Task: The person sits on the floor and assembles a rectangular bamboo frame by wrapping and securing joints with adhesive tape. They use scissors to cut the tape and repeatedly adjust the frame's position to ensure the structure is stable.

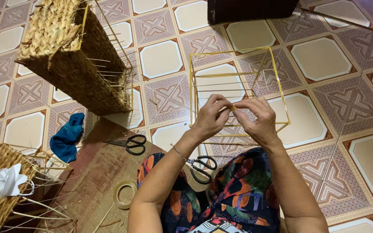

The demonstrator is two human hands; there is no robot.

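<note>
Both hands, left hand [210,116] and right hand [259,118], pinched fingertips together on a thin strip at the yellow wire frame [277,69] standing on the tiled floor [324,56] (scissors [203,166] near); slackened grip could probably let the strip slip.

Single view, head-worn camera, looking almost straight down from above the seated person's lap onto the patterned tile floor [324,56]. Both forearms enter from the bottom edge, close to the lens; left hand [210,117] and right hand [259,120] sit near frame centre. Floor stretches away toward the top edge. No second view to overlap.
</note>
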